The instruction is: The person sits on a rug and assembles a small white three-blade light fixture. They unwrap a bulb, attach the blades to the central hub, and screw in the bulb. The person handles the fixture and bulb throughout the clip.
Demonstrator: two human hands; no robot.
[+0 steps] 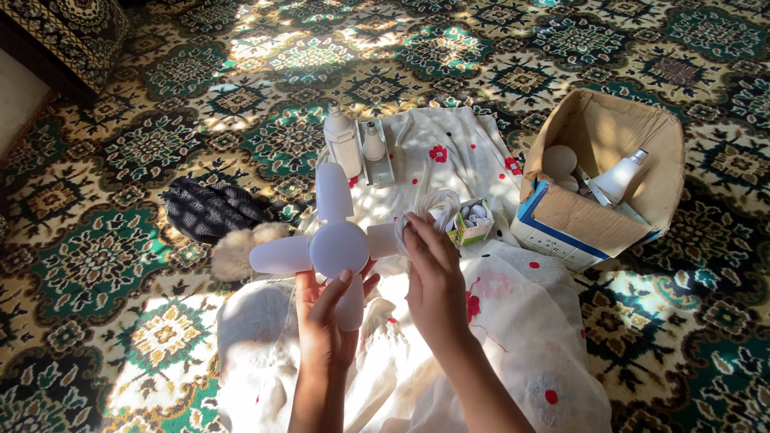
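My left hand (pixel 327 317) holds up a white fan-shaped bulb (pixel 337 244) with a round middle and several flat blades, the thumb pressed on its centre. My right hand (pixel 433 277) grips the bulb's right-hand blade, fingers curled over its end, with a white cord or strip (pixel 433 202) looping just above the fingers. Both hands are over a white cloth with red flowers (pixel 513 321) that covers my lap and the carpet.
Two white bulbs (pixel 343 140) stand at the cloth's far edge, one in an open package. A small green box (pixel 473 220) of little parts sits beside my right hand. An open cardboard box (pixel 601 176) with bulbs is at right. A dark knit item (pixel 210 210) lies at left.
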